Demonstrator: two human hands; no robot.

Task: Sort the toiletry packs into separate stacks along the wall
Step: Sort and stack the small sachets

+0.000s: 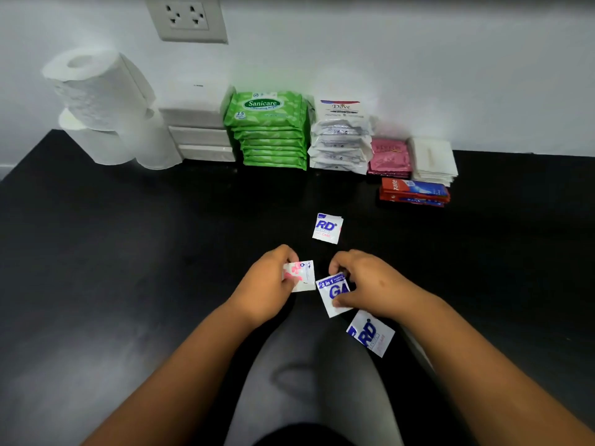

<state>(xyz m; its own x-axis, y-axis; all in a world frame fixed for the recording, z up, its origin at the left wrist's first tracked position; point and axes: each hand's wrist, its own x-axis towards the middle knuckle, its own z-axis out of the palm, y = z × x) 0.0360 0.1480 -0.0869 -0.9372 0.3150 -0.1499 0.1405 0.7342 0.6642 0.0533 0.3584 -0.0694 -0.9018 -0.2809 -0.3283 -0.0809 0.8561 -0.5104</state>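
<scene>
My left hand (267, 283) grips a small white sachet with pink marks (302, 275) near the front of the black counter. Beside it, my right hand (367, 283) pinches a white sachet with blue "2 in 1" print (331, 294). One blue-and-white RD sachet (327, 228) lies flat farther back, and another RD sachet (370, 333) lies under my right wrist. Along the wall stand stacks: green Sanicare wipes (270, 130), white Dove packs (339, 136), pink sachets (389, 156), white flat packs (433, 160), and red toothpaste sachets (413, 192) in front.
Toilet paper rolls (103, 104) pile up at the back left beside stacked white boxes (199, 130). A wall socket (186, 17) sits above them. The black counter (128, 236) stretches left and right of my hands.
</scene>
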